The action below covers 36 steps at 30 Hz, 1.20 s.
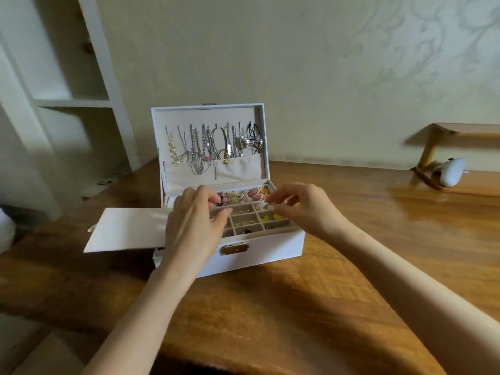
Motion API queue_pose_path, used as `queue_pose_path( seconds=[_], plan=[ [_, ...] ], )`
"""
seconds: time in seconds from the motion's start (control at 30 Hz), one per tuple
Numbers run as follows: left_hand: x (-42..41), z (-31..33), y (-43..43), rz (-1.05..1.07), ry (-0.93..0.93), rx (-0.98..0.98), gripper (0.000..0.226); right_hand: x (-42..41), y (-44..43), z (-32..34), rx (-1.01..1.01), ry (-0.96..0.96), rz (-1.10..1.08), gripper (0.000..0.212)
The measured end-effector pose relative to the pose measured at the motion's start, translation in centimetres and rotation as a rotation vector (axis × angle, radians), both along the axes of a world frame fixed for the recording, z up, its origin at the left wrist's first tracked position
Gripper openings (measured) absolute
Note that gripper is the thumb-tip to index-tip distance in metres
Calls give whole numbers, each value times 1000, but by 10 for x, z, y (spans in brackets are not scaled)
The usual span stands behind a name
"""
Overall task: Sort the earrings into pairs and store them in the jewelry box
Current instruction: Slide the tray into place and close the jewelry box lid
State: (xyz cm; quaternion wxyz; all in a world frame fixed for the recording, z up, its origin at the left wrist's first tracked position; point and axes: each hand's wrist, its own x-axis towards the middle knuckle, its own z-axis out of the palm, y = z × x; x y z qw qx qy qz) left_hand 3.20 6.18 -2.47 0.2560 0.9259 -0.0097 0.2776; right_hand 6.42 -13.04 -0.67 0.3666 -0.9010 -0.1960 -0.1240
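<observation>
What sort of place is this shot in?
Likely a room in a home, maybe a bedroom: patterned wallpaper, white shelving, and a wooden table holding an open jewelry box.

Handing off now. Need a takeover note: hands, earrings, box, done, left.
Left hand: fingers curled over the left of the tray; cannot tell if it holds anything.
Right hand: fingertips drawn together over the tray's right side; whether they pinch an earring is too small to tell.
Box: on the table, lid up, necklaces hanging inside it.
Earrings: spread over several tray compartments.
Done: some compartments filled.
Left: check that pairs match (too small to see), finish storing, shut the box.
</observation>
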Motion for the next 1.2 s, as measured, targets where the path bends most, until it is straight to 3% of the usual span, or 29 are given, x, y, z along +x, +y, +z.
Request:
queue_pose_path(
  seconds=[0.2,0.47,0.67,0.73,0.83,0.97,1.07,1.13,1.2],
  plan=[
    [-31,-17,40,190,119,53,36,-16,13,-11,18,-53,-104,15],
    [-67,-30,51,294,-123,0,15,-18,11,-24,-16,-50,-286,16],
    [-71,-42,37,338,-79,122,34,-21,6,-23,52,-42,-281,15],
    [-66,-39,33,290,-128,142,37,-21,5,-21,73,-38,-262,15],
    [-56,-33,26,56,-221,87,35,-19,6,-14,189,-4,-216,19],
    [-44,-30,19,-179,-137,43,28,-21,7,-4,545,130,-82,39],
    [-37,-32,19,-200,-86,117,25,-20,8,-2,722,233,-55,32],
    [-35,-30,20,-220,-65,110,22,-16,9,-5,687,240,-117,32],
    [-34,-28,22,-238,-39,109,19,-11,8,-10,527,200,-201,30]
  ],
)
